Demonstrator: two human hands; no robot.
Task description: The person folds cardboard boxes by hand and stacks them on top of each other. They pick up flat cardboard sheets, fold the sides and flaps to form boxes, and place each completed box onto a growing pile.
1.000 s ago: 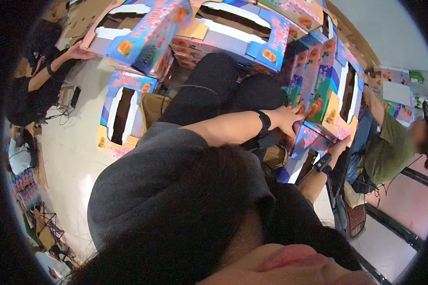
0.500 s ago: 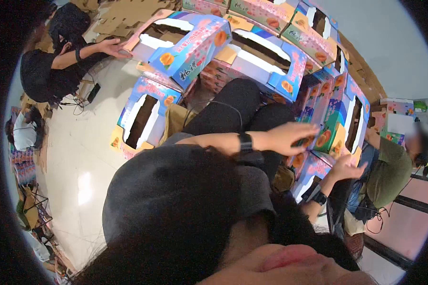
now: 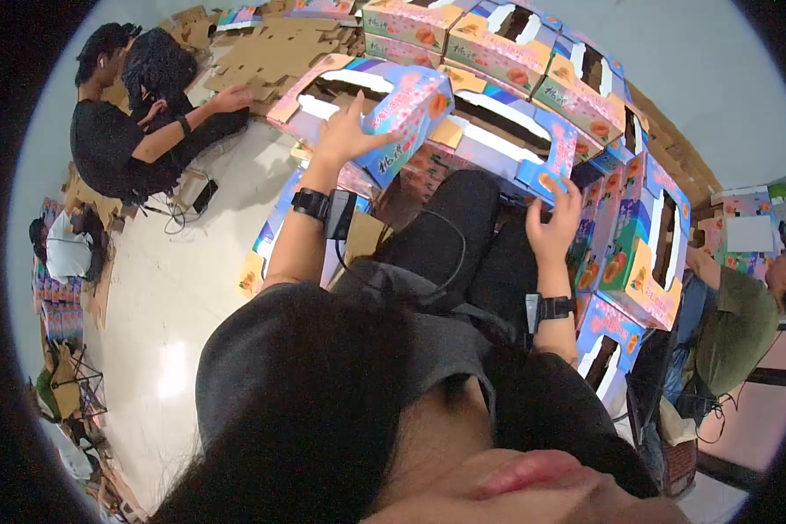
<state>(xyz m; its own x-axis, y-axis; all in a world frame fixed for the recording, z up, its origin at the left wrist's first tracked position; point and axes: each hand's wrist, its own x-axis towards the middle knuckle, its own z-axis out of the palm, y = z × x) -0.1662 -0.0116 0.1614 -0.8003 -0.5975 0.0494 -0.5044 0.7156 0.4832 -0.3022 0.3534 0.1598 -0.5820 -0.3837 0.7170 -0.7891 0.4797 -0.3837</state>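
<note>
My left hand point(image 3: 348, 135) is spread over the near side of a blue-and-pink fruit-print carton point(image 3: 417, 103), its thumb reaching across the carton's face. This carton has a long handle cutout in its top and leans among others. My right hand point(image 3: 557, 223) is raised with its fingers apart, fingertips right at the lower corner of a second carton point(image 3: 480, 140) in front of my knees. Both wrists carry dark straps with small devices. On the right stands another carton point(image 3: 642, 249) with its cutout facing sideways, stacked on a lower carton point(image 3: 607, 327).
Stacked cartons point(image 3: 498, 57) line the back. Flattened cardboard point(image 3: 275, 52) lies at the far left. A person in black point(image 3: 105, 144) sits at left, one hand near the left carton. Another person in green point(image 3: 738, 319) is at right. Cables lie on the pale floor point(image 3: 162, 297).
Both my hands have left the right-hand cartons and moved left, my left hand reaching the left carton. The person in black has drawn their hand back from that carton's edge.
</note>
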